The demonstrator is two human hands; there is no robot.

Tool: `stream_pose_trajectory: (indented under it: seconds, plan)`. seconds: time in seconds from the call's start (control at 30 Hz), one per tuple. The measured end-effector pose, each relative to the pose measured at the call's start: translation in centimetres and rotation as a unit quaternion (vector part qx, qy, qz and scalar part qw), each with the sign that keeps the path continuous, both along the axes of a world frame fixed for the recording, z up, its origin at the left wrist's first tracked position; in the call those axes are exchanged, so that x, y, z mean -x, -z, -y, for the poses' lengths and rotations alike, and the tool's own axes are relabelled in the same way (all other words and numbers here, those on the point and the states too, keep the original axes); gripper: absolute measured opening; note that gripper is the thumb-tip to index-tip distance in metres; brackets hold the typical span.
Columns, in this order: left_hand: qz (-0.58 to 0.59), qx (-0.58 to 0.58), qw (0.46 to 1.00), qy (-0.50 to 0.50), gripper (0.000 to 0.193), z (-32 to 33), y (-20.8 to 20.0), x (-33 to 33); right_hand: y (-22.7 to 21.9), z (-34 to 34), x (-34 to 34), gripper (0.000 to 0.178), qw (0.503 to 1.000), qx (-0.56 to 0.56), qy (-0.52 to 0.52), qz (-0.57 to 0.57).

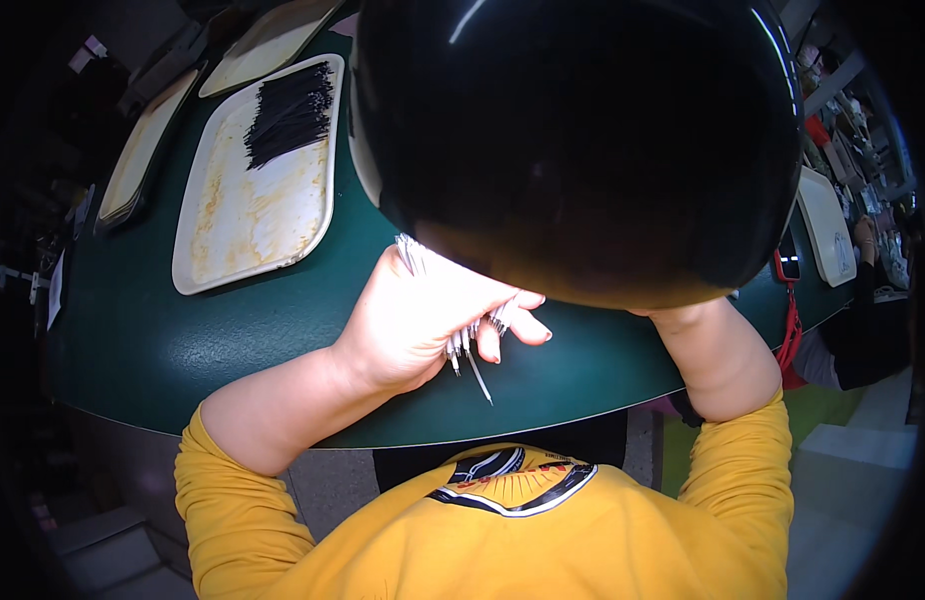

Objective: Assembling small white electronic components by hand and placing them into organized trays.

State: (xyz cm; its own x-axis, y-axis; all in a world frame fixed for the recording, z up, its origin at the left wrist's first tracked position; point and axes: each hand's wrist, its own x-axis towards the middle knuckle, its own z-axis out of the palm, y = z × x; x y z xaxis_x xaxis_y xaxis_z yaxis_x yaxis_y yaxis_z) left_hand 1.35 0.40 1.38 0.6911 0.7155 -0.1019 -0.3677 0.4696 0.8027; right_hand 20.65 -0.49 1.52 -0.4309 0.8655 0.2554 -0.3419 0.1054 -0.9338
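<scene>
Left hand (415, 312) clasps thin white strands (458, 350), ends jutting from both sides; right hand (680, 314) half-hidden, grip unclear.

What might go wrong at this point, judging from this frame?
The left hand grips many thin white strands at once, and one juts well below the rest, so it might slip out onto the green table.

The glossy black dome hangs over the work and could get bumped. It also hides most of the right hand, so a fumble there might go unseen in this view.
</scene>
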Motion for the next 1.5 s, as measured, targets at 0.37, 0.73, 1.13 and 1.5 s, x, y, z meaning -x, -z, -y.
stream_pose_trajectory:
  seconds: [0.37, 0.73, 1.13, 1.5]
  plan:
    - [0.014, 0.001, 0.999, 0.036, 0.021, 0.1, -0.2, -0.7, 1.6, -0.4, 0.0, 0.019, 0.987, 0.015, 0.007, -0.157]
    - [-0.133, -0.130, 0.982, 0.035, 0.020, 0.2, -0.5, -1.7, -1.2, 0.5, 0.4, 0.011, 0.987, -0.090, 0.109, 0.083]
    - [-0.044, -0.015, 0.998, -0.047, 0.014, 0.5, -0.2, -1.3, 1.5, 0.3, -0.3, 0.012, 0.988, 0.091, 0.019, -0.119]
    - [-0.015, -0.066, 0.997, -0.027, 0.015, 0.3, 0.4, -0.8, 0.9, 0.2, -0.7, 0.011, 1.000, -0.004, 0.011, -0.023]
